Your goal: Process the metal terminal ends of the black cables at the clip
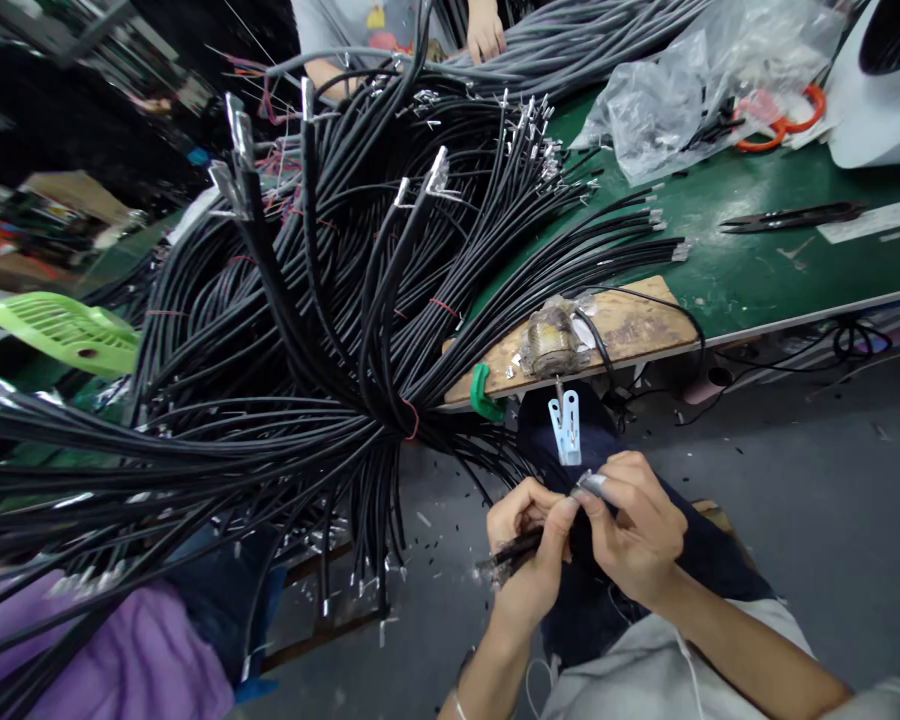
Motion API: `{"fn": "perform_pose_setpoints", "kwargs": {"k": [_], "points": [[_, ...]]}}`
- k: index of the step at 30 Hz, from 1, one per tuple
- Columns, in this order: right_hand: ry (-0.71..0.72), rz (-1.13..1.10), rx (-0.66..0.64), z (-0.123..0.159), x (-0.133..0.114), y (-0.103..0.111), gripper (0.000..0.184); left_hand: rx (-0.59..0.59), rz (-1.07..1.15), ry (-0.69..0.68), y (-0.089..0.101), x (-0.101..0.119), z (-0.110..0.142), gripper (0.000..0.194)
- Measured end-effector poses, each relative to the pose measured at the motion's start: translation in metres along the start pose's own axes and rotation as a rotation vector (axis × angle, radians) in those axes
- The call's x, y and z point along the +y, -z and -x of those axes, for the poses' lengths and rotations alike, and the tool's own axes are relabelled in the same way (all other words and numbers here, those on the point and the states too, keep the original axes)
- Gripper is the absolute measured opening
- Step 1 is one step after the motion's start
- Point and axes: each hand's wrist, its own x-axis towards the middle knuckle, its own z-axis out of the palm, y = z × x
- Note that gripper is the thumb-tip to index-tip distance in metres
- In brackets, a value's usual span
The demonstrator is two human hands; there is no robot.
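Note:
Over my lap, my left hand (536,545) is closed round a few black cables (516,550) whose ends stick out past the palm. My right hand (630,520) pinches at the same spot, thumb and index finger meeting the left thumb; silvery tape covers one fingertip. What lies between the right fingertips is too small to make out. Just above the hands, a light blue clothespin (567,428) hangs from the shaft of a small motor (551,340) wrapped in clear tape. The motor sits on a wooden board (645,315) at the table edge.
A large heap of black cables (330,400), tied with red string, spreads over the green table (772,270) and its edge. A green clamp (486,392), snips (795,215), orange-handled scissors (784,125) and plastic bags (652,110) lie around. Another person's hand (485,35) rests by grey cables.

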Motion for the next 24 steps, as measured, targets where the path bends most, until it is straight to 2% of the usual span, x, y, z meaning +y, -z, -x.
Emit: {"fn": "perform_pose_setpoints", "kwargs": {"k": [2, 6, 8, 10, 12, 13, 15, 17, 19, 21, 24], "points": [[0.031, -0.055, -0.063, -0.001, 0.002, 0.001, 0.018, 0.001, 0.033, 0.015, 0.002, -0.001, 0.000, 0.036], [-0.292, -0.250, -0.145, -0.008, 0.006, 0.007, 0.009, 0.000, 0.032, 0.050, 0.008, -0.001, -0.001, 0.035], [-0.324, -0.241, -0.228, -0.013, 0.005, 0.011, 0.010, -0.018, 0.023, 0.062, 0.010, 0.001, -0.003, 0.035], [-0.253, -0.180, -0.336, -0.018, 0.003, 0.015, 0.008, -0.088, 0.008, 0.090, 0.012, 0.003, -0.006, 0.037], [-0.258, -0.199, -0.429, -0.023, 0.001, 0.018, 0.018, -0.211, 0.009, 0.115, 0.016, 0.006, -0.011, 0.038], [-0.321, -0.281, -0.478, -0.025, 0.001, 0.019, 0.023, -0.273, 0.020, 0.107, 0.018, 0.007, -0.013, 0.037], [-0.543, -0.543, -0.590, -0.029, 0.002, 0.020, 0.034, -0.350, 0.047, 0.040, 0.021, 0.008, -0.017, 0.033], [-0.799, -0.777, -0.718, -0.033, 0.004, 0.020, 0.042, -0.347, 0.065, -0.058, 0.022, 0.008, -0.020, 0.028], [-0.980, -0.843, -0.824, -0.040, 0.008, 0.021, 0.043, -0.307, 0.067, -0.120, 0.019, 0.008, -0.021, 0.026], [-1.050, -0.774, -0.872, -0.049, 0.014, 0.022, 0.039, -0.262, 0.058, -0.138, 0.016, 0.008, -0.021, 0.026], [-1.037, -0.684, -0.747, -0.067, 0.023, 0.021, 0.038, -0.192, 0.042, -0.151, 0.013, 0.007, -0.019, 0.027]]}}
